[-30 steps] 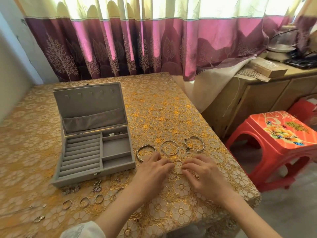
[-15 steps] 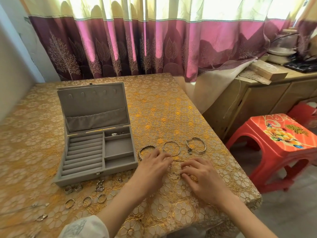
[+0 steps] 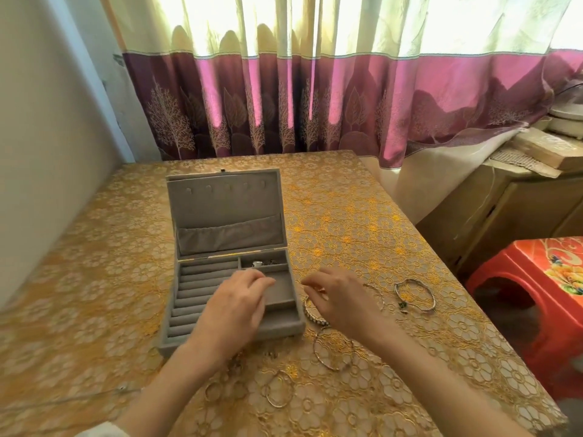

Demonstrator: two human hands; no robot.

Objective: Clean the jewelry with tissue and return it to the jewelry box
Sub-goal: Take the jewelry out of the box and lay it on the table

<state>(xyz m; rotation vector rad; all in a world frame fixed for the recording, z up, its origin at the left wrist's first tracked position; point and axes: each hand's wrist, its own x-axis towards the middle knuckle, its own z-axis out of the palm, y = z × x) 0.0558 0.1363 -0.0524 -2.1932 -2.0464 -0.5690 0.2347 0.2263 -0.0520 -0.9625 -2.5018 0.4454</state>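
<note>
The grey velvet jewelry box (image 3: 189, 337) stands open on the table, with a few small pieces in its back right compartment (image 3: 263, 263). My left hand (image 3: 235, 305) hovers over the box's middle compartment, fingers loosely curved, and I see nothing in it. My right hand (image 3: 342, 302) is just right of the box, and its thumb and forefinger pinch a small gold piece (image 3: 320, 290). A beaded bracelet (image 3: 312, 313) lies partly under that hand. A thin bangle (image 3: 332, 350) lies in front of it, and a silver bracelet (image 3: 415, 294) lies further right.
Several rings and a hoop (image 3: 279, 391) lie on the gold lace tablecloth (image 3: 362, 228) in front of the box, with a thin chain (image 3: 121, 387) at the left. A red plastic stool (image 3: 536, 294) stands right of the table, and a wooden cabinet (image 3: 504, 209) stands behind it.
My view has turned left and moved closer. My left hand has moved from the tablecloth to over the box. My right hand has lifted and come toward the box's right side.
</note>
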